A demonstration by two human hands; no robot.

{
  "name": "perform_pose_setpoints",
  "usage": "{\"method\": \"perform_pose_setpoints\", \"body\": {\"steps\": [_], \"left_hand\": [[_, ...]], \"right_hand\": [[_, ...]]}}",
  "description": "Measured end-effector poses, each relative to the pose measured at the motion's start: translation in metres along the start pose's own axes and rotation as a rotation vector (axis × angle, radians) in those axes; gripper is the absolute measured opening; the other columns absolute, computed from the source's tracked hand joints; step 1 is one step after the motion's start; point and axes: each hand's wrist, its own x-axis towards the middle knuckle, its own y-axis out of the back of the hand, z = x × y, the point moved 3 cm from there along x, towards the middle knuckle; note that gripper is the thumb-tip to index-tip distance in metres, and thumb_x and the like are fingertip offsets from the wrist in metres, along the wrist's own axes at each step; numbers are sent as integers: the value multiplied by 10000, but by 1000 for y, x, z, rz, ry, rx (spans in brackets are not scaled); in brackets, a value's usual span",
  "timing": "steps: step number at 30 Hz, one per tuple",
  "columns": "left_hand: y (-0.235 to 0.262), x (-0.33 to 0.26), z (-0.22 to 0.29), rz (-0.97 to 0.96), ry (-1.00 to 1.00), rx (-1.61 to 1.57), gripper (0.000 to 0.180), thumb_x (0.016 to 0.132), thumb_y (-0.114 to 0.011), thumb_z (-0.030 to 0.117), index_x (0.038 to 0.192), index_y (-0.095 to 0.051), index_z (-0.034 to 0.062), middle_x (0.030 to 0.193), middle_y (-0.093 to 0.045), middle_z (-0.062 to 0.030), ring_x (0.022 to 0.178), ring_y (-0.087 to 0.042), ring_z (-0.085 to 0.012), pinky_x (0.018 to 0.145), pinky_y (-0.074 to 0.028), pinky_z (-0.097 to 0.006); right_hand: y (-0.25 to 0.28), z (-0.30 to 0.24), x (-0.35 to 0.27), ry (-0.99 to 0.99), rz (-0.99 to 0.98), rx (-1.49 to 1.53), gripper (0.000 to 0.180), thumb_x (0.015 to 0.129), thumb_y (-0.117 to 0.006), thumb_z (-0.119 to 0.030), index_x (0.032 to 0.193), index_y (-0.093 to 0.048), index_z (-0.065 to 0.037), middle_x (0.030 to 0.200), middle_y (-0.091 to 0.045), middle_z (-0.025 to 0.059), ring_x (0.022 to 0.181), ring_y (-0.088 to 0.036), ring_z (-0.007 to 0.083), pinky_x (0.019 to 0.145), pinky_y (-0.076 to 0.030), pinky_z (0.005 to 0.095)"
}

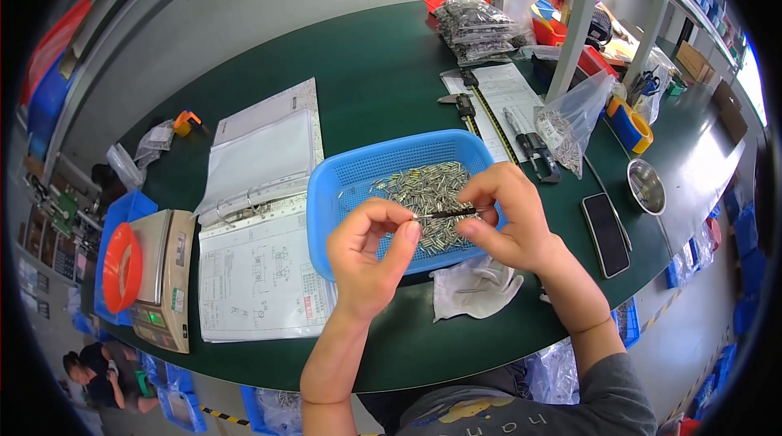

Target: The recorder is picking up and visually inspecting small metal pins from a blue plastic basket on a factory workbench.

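Observation:
My left hand (371,250) and my right hand (503,219) meet over the near side of a blue mesh basket (342,184) on a dark green table. Between their fingertips they pinch a thin dark pin (444,213) held level. My left thumb and forefinger grip its left end, my right fingers its right end. Under the hands, a heap of several small silver metal pieces (423,188) fills the middle of the basket.
An open ring binder with drawings (257,216) lies left of the basket, a weighing scale with an orange disc (155,269) further left. A white cloth (472,285) lies near. Calipers (464,106), a clear bag of parts (570,122), a phone (604,232) and a steel bowl (646,185) are right.

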Motion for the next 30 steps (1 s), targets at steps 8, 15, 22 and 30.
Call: {"method": "perform_pose_setpoints", "body": {"steps": [8,15,22,30], "left_hand": [[0,1,2,30,3,-16,86,759,-609,-38,835,-571,-24,796,-571,-45,714,-536,-87,663,-445,-214],[-1,-1,2,18,-6,-11,87,757,-615,-33,832,-572,-24,800,-572,-44,711,-532,-85,662,-444,-213],[-1,-2,2,9,12,15,88,756,-616,-31,831,-573,-26,806,-573,-46,715,-541,-91,658,-452,-219],[-8,3,-3,33,-24,93,86,743,-625,11,819,-586,2,778,-595,-38,674,-556,-86,624,-456,-214]], "right_hand": [[-4,3,0,10,-18,8,57,776,-596,-107,751,-556,-75,625,-557,19,567,-523,201,648,-393,309],[-3,0,1,128,19,-35,45,788,-576,-120,773,-563,-80,602,-556,6,574,-534,201,668,-401,317],[-6,7,-2,188,-56,-50,101,732,-640,-87,776,-552,-67,595,-530,25,550,-498,218,657,-403,315],[-2,5,-2,-50,-171,101,212,718,-609,56,868,-475,-11,718,-476,56,614,-480,128,541,-387,242]]}}
